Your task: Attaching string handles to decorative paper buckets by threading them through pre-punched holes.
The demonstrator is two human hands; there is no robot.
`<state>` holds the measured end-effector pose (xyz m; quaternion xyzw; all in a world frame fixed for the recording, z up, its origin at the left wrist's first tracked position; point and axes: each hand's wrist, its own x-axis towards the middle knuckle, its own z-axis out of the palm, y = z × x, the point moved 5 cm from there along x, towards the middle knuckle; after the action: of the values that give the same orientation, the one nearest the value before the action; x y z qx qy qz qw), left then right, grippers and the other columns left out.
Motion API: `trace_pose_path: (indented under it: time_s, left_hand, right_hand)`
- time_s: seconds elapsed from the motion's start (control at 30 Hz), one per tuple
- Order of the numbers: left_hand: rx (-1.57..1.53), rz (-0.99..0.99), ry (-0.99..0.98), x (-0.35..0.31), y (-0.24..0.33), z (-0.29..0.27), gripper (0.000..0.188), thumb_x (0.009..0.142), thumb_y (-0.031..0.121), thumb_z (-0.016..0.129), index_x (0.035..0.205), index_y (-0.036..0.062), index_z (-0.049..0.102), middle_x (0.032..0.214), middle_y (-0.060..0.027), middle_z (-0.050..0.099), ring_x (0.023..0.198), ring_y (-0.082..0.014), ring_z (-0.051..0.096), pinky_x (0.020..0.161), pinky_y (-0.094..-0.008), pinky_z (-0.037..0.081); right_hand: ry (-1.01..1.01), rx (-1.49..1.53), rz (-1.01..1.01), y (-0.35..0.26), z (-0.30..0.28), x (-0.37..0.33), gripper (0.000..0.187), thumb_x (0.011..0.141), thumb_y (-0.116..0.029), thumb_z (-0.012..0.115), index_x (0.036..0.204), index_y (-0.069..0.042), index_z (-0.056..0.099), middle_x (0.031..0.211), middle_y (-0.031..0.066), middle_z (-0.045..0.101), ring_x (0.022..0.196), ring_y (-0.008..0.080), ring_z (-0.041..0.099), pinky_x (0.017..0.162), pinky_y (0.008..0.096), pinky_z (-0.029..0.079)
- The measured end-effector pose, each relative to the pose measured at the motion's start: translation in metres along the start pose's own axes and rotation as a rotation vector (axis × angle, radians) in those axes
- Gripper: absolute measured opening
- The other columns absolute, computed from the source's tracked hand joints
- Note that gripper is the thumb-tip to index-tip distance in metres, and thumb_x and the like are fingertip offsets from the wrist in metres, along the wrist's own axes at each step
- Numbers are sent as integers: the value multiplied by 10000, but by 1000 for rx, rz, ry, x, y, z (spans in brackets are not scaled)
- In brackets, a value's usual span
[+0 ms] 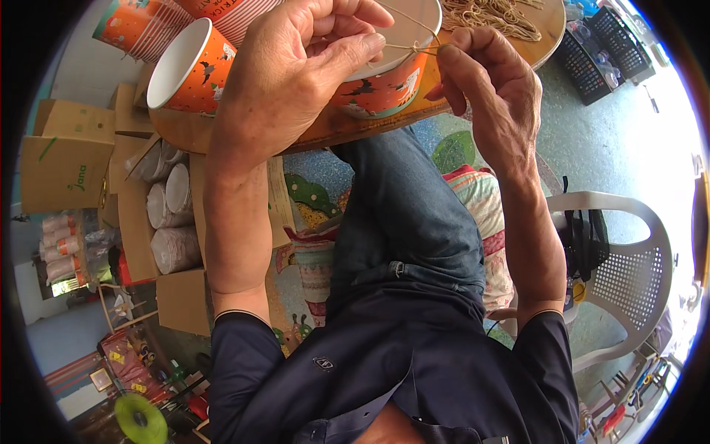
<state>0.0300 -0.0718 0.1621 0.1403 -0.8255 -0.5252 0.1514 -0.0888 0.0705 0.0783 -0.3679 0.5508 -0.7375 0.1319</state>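
Observation:
A thin tan string [399,46] runs between my two hands, with a small knot or crossing in it. It passes over the rim of an orange printed paper bucket [384,90] at the table's near edge. My left hand [307,70] pinches one end of the string between thumb and fingers, above the bucket's left side. At the bucket's right, my right hand [494,85] has thumb and forefinger closed on the other part of the string. A second paper bucket [205,74] lies tilted left of my left hand, its white mouth facing left.
Stacked orange buckets [140,29] stand at the table's far left. A heap of loose tan strings [494,16] lies at the back right of the wooden table [185,133]. Cardboard boxes [66,163] are on the left; a plastic chair [636,281] and black crates [592,59] on the right.

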Motion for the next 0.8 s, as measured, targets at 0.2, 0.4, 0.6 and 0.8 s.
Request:
trace_pose_path:
  time_s: [0.2, 0.4, 0.6, 0.8]
  left_hand:
    - [-387, 1000, -305, 19, -26, -2, 194, 981, 132, 671, 1115, -8, 667, 1007, -96, 701, 918, -150, 676, 870, -295, 556]
    - [-169, 608, -136, 2, -11, -7, 191, 1028, 156, 646, 1135, 3, 685, 1011, -55, 703, 946, -110, 662, 882, -276, 542]
    - [74, 269, -37, -1, -15, 2, 227, 991, 200, 749, 1090, -4, 736, 810, -26, 744, 755, -34, 660, 666, -222, 537]
    - [147, 305, 20, 1, -12, 16, 183, 942, 120, 784, 1102, 30, 778, 811, -25, 762, 736, -26, 658, 679, -207, 540]
  right_hand:
    - [-18, -25, -24, 1, 0, 0, 168, 1010, -125, 686, 1084, 26, 672, 822, 28, 666, 685, 69, 626, 712, 262, 605]
    - [-103, -379, -155, -19, 0, 2, 185, 975, -59, 738, 1129, 29, 686, 978, 51, 734, 882, 95, 709, 782, 246, 601]
    - [-20, -333, -261, -19, 2, 6, 118, 925, -76, 787, 999, -4, 730, 796, -8, 670, 692, 36, 576, 631, 226, 482]
    - [-32, -214, -290, -29, 6, 7, 93, 918, -2, 771, 986, 15, 709, 829, 7, 667, 716, 28, 579, 631, 209, 478]
